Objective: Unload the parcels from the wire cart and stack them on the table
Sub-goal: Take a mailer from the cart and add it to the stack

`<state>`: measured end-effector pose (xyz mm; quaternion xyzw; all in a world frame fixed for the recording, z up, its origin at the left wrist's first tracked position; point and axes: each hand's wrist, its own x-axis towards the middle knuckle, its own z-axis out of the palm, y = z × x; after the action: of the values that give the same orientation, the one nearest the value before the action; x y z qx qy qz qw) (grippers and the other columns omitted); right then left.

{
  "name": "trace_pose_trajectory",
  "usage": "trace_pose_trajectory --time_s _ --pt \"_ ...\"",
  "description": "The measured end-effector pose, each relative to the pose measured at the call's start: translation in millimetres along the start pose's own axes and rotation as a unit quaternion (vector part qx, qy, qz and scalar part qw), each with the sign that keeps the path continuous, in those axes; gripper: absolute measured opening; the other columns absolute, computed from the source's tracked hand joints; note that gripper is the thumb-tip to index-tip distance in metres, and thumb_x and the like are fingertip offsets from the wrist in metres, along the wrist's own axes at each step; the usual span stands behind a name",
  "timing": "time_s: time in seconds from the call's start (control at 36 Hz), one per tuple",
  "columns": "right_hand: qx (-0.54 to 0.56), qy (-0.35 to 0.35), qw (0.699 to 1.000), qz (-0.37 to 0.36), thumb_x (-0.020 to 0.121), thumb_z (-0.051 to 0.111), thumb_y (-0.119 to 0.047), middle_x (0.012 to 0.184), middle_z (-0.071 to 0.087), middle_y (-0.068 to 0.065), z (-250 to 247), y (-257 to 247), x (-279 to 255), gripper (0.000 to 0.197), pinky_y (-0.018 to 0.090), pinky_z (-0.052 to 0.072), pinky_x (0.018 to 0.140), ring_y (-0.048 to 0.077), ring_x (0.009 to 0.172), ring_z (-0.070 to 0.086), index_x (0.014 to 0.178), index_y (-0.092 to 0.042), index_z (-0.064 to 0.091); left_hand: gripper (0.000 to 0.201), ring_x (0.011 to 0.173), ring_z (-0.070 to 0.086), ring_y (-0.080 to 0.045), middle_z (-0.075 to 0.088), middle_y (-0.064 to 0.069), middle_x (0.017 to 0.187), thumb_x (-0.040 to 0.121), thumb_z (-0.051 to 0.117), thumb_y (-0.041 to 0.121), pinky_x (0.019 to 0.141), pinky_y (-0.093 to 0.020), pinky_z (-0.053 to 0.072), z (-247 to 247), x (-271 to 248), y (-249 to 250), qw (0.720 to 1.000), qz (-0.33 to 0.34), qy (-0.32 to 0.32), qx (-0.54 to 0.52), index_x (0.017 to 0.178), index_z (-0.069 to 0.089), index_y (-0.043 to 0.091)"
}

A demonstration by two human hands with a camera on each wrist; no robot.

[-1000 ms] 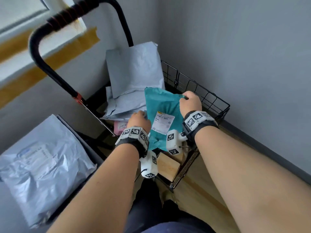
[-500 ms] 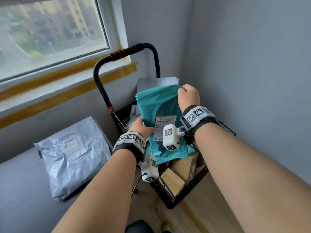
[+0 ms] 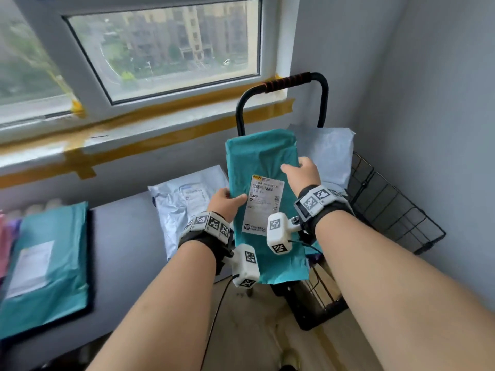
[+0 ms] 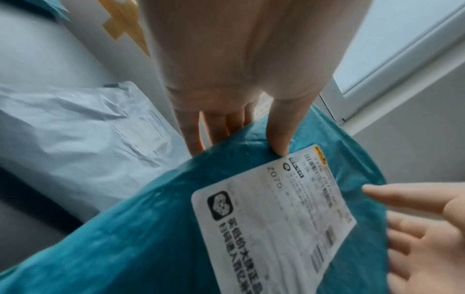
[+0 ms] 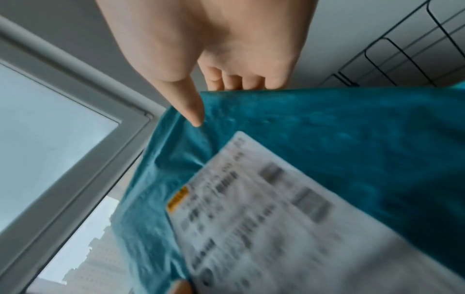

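Soft daylight via window (image 3: 166, 46); wrist views blurry, edges warped.

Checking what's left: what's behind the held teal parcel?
Behind the teal parcel: the wire cart handle and a grey mailer standing in it. Near its lower edge, brown boxes partly show; the rest is covered.

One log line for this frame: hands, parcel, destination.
left hand: grips teal parcel | right hand: grips same | parcel: above wire cart | table: two parcels visible
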<state>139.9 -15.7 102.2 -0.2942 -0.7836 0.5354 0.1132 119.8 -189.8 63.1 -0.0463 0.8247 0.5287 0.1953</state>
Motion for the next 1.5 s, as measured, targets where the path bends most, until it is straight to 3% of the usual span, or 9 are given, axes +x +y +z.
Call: trace_pose_trajectory --time_s 0.14,0.28,0.56,0.64,0.72,0.81,0.94,1.14,1.5 --pt "-0.054 -0.1 0.993 0.041 0.084 0.062 -0.022 0.082 0.062 0.003 70 11 -49 0.01 0.027 0.043 0.067 0.023 0.076 0.059 0.086 -0.014 0.058 0.013 0.066 0.058 -0.01 0.063 0.0 0.086 0.091 0.06 0.024 0.055 -0.021 0.043 -69 -18 -38 0.997 -0.014 0.073 -0.017 0.094 0.059 0.011" --pt "-0.195 -0.196 0.96 0.044 0.087 0.057 -0.016 0.104 0.067 0.012 139 14 -85 0.023 0.027 0.042 0.075 0.028 0.096 0.059 0.1 -0.002 0.07 0.035 0.091 0.065 -0.022 0.069 -0.005 0.106 0.087 0.061 0.034 0.083 -0.033 0.053 -140 -33 -81 0.988 -0.042 0.149 -0.026 0.11 0.063 0.008" --pt "-0.246 -0.227 0.941 0.053 0.085 0.06 -0.009 0.098 0.064 0.015 263 -15 -146 0.021 0.03 0.048 0.074 0.029 0.09 0.062 0.104 0.0 0.065 0.039 0.087 0.057 -0.014 0.063 0.004 0.107 0.084 0.063 0.007 0.071 -0.02 0.044 -260 -65 -146 0.986 -0.088 0.134 -0.045 0.121 0.056 0.019" --pt "-0.243 -0.253 0.935 0.051 0.079 0.065 -0.005 0.099 0.069 0.014 299 -21 -162 0.021 0.032 0.054 0.075 0.029 0.088 0.066 0.1 -0.003 0.065 0.043 0.096 0.057 -0.017 0.061 0.003 0.115 0.077 0.067 0.007 0.081 -0.024 0.045 -288 -67 -166 0.981 -0.126 0.146 -0.031 0.116 0.051 0.012" --pt "-0.245 -0.271 0.93 0.042 0.078 0.066 -0.005 0.109 0.067 0.012 331 -25 -171 0.03 0.033 0.054 0.081 0.028 0.094 0.065 0.108 -0.008 0.063 0.077 0.104 0.06 -0.026 0.062 -0.005 0.12 0.061 0.069 0.018 0.094 -0.038 0.049 -308 -62 -185 0.973 -0.145 0.175 -0.027 0.134 0.044 0.012" --pt "-0.258 -0.29 0.921 0.042 0.071 0.07 -0.012 0.099 0.068 0.012 366 -26 -171 0.022 0.042 0.057 0.082 0.03 0.088 0.067 0.091 -0.009 0.061 0.068 0.104 0.061 -0.028 0.062 -0.007 0.115 0.071 0.069 0.015 0.093 -0.039 0.049 -325 -58 -196 0.961 -0.154 0.228 -0.027 0.134 0.042 0.014" --pt "-0.27 -0.332 0.903 0.038 0.069 0.074 -0.015 0.091 0.069 0.012 422 -25 -165 0.024 0.047 0.058 0.077 0.033 0.085 0.068 0.09 -0.007 0.067 0.049 0.106 0.06 -0.026 0.061 -0.008 0.117 0.079 0.068 0.017 0.085 -0.028 0.043 -357 -44 -215 0.941 -0.164 0.296 0.015 0.123 0.046 0.01" --pt "-0.272 -0.386 0.88 0.054 0.07 0.072 -0.013 0.087 0.07 0.013 490 -28 -158 0.013 0.048 0.059 0.075 0.034 0.079 0.069 0.075 -0.008 0.06 0.06 0.117 0.054 -0.025 0.051 -0.01 0.134 0.084 0.067 0.024 0.095 -0.03 0.041 -395 -16 -239 0.923 -0.188 0.323 0.09 0.136 0.042 0.01" --pt "-0.309 -0.431 0.847 0.036 0.074 0.066 -0.015 0.096 0.068 0.008 553 -31 -157 0.024 0.044 0.057 0.081 0.031 0.085 0.068 0.098 -0.014 0.061 0.03 0.116 0.038 -0.026 0.05 -0.006 0.122 0.085 0.055 0.017 0.097 -0.037 0.032 -424 12 -261 0.827 -0.202 0.404 0.334 0.115 0.059 0.016"
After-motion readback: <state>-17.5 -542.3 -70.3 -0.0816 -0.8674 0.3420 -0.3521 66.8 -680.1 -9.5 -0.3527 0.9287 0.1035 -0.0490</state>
